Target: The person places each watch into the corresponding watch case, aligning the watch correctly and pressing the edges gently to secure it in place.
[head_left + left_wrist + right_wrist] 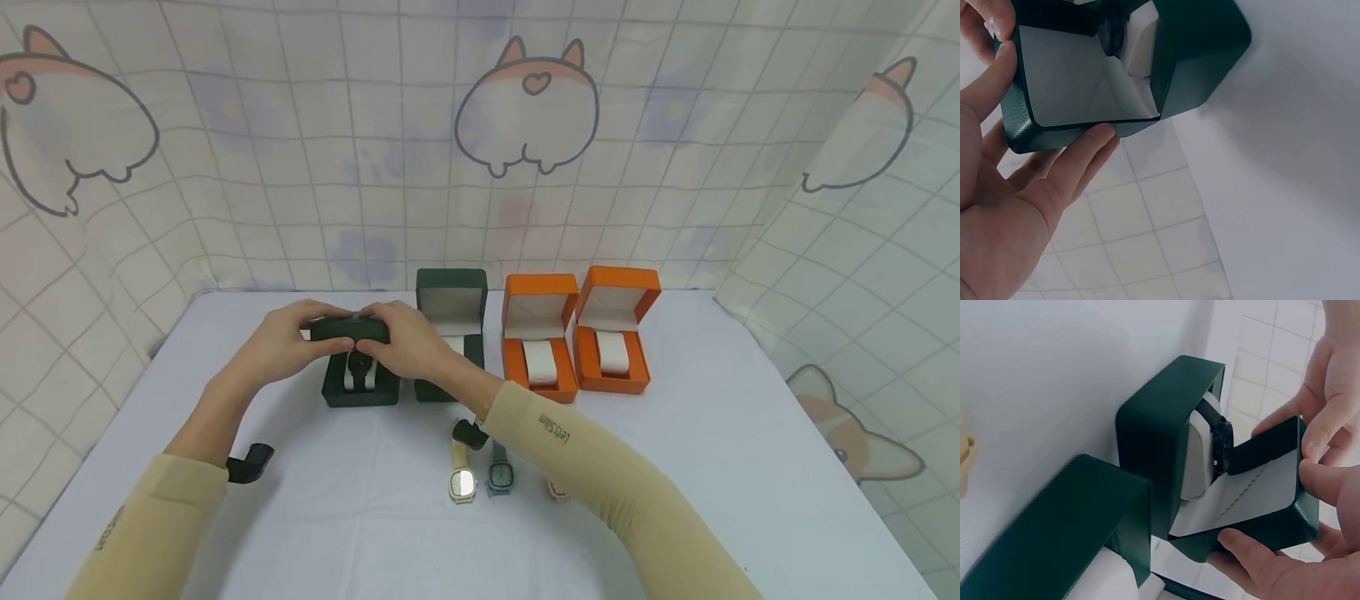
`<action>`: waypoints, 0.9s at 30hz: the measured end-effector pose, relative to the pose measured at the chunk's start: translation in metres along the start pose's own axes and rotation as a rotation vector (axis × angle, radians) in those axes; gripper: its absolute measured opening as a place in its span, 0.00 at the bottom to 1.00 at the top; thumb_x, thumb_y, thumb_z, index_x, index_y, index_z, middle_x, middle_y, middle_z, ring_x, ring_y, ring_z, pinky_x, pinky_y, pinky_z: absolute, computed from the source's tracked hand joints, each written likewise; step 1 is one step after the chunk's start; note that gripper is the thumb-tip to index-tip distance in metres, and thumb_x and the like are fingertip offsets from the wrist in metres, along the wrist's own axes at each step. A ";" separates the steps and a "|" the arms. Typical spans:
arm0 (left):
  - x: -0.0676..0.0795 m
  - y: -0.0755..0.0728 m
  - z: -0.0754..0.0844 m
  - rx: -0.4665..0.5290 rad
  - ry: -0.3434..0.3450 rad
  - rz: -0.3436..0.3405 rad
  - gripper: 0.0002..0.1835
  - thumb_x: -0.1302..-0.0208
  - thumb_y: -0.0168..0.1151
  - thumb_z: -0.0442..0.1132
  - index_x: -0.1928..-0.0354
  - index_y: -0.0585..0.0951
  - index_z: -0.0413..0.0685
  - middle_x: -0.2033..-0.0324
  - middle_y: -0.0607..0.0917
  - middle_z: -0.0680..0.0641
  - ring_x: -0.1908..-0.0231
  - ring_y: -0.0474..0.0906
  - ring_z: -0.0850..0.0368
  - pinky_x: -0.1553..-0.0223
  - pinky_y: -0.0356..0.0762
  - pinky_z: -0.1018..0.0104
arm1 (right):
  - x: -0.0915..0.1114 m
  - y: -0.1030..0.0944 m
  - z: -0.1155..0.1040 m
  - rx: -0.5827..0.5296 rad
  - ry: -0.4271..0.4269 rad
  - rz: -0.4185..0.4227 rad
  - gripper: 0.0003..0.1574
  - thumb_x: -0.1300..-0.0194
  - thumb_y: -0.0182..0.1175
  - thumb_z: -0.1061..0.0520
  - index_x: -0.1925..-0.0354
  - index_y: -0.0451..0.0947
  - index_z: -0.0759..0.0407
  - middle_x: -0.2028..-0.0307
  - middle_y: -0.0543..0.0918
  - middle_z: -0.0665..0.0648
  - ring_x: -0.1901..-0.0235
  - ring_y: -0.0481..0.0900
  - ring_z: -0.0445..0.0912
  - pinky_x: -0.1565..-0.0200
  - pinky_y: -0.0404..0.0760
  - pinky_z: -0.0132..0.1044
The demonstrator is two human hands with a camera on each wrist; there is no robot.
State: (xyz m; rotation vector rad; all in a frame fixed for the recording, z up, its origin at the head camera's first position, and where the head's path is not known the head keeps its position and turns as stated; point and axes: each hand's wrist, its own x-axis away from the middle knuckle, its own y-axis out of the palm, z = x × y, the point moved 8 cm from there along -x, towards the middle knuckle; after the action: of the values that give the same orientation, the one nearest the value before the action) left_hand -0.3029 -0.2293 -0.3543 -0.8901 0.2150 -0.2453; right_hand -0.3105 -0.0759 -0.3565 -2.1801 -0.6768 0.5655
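Both hands are on the half-lowered lid [348,329] of a dark green watch box [362,400] at the left rear of the table. My left hand [285,340] grips the lid's left side, thumb on the front edge. On its right side my right hand [408,340] holds it the same way, the two thumbs almost meeting. Inside the base, a black watch [1225,447] is wrapped round a white cushion [1197,456]. The lid's pale lining [1063,78] faces the watch. A gap still shows between lid and base in both wrist views.
A second green box [452,283] stands open to the right, partly behind my right hand. Two open orange boxes [552,367] [633,367] with white cushions follow. In front lie a gold watch [462,485], a blue-grey watch [500,477] and a third watch [557,490] partly under the right sleeve.
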 end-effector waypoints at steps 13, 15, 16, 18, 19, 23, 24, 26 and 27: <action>0.006 0.004 0.004 0.002 0.037 0.058 0.29 0.33 0.72 0.50 0.36 0.81 0.43 0.37 0.78 0.37 0.39 0.73 0.35 0.43 0.73 0.35 | 0.008 0.003 -0.001 0.015 -0.005 0.040 0.28 0.24 0.62 0.52 0.31 0.73 0.60 0.34 0.74 0.61 0.37 0.74 0.50 0.38 0.73 0.36; 0.007 0.005 0.002 0.001 0.043 0.070 0.28 0.33 0.72 0.49 0.36 0.81 0.43 0.37 0.78 0.37 0.38 0.72 0.34 0.43 0.74 0.35 | 0.009 0.004 -0.001 0.012 -0.008 0.048 0.29 0.25 0.62 0.52 0.31 0.73 0.60 0.34 0.73 0.62 0.36 0.73 0.51 0.37 0.73 0.36; 0.007 0.006 0.002 0.003 0.049 0.077 0.28 0.33 0.72 0.49 0.36 0.81 0.43 0.37 0.78 0.37 0.38 0.72 0.34 0.43 0.74 0.35 | 0.009 0.004 -0.001 0.011 -0.009 0.051 0.29 0.25 0.62 0.52 0.31 0.73 0.60 0.33 0.73 0.62 0.36 0.73 0.51 0.37 0.73 0.36; 0.008 0.007 0.001 0.002 0.061 0.096 0.28 0.34 0.72 0.47 0.36 0.81 0.42 0.38 0.78 0.37 0.38 0.72 0.34 0.42 0.74 0.35 | 0.010 0.005 -0.001 0.007 -0.010 0.054 0.29 0.25 0.62 0.52 0.31 0.72 0.60 0.33 0.73 0.62 0.36 0.73 0.51 0.37 0.73 0.36; 0.008 0.007 0.001 0.003 0.065 0.105 0.27 0.34 0.73 0.46 0.36 0.81 0.42 0.38 0.78 0.37 0.38 0.72 0.34 0.42 0.74 0.36 | 0.010 0.005 -0.001 0.005 -0.011 0.056 0.29 0.25 0.62 0.52 0.31 0.72 0.60 0.33 0.72 0.62 0.36 0.73 0.51 0.37 0.73 0.36; 0.010 0.009 0.001 0.005 0.080 0.129 0.27 0.35 0.74 0.45 0.37 0.81 0.41 0.38 0.78 0.37 0.38 0.73 0.33 0.43 0.75 0.36 | 0.011 0.007 0.000 0.006 -0.006 0.063 0.30 0.25 0.63 0.52 0.31 0.72 0.60 0.33 0.72 0.62 0.36 0.73 0.51 0.37 0.73 0.35; 0.011 0.009 0.001 0.003 0.083 0.133 0.27 0.35 0.74 0.44 0.37 0.82 0.41 0.39 0.78 0.37 0.39 0.73 0.33 0.44 0.76 0.36 | 0.011 0.007 0.000 0.003 -0.005 0.063 0.30 0.26 0.63 0.52 0.31 0.73 0.60 0.32 0.72 0.62 0.35 0.73 0.51 0.37 0.73 0.35; 0.012 0.011 0.001 -0.006 0.095 0.139 0.27 0.36 0.74 0.45 0.37 0.82 0.41 0.39 0.78 0.36 0.40 0.74 0.33 0.45 0.76 0.36 | 0.012 0.009 0.000 -0.001 0.002 0.061 0.30 0.26 0.64 0.52 0.31 0.73 0.60 0.32 0.72 0.62 0.35 0.72 0.51 0.36 0.73 0.37; 0.012 0.012 0.002 -0.012 0.102 0.142 0.27 0.36 0.75 0.45 0.38 0.82 0.40 0.40 0.78 0.36 0.40 0.74 0.33 0.46 0.77 0.37 | 0.012 0.010 0.001 -0.002 0.007 0.059 0.30 0.26 0.64 0.52 0.31 0.72 0.60 0.32 0.71 0.62 0.34 0.72 0.51 0.36 0.72 0.37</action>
State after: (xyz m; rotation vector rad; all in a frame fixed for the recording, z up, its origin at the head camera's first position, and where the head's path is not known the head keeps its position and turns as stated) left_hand -0.2892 -0.2247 -0.3638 -0.8711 0.3732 -0.1574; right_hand -0.2986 -0.0733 -0.3666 -2.2090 -0.6117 0.5870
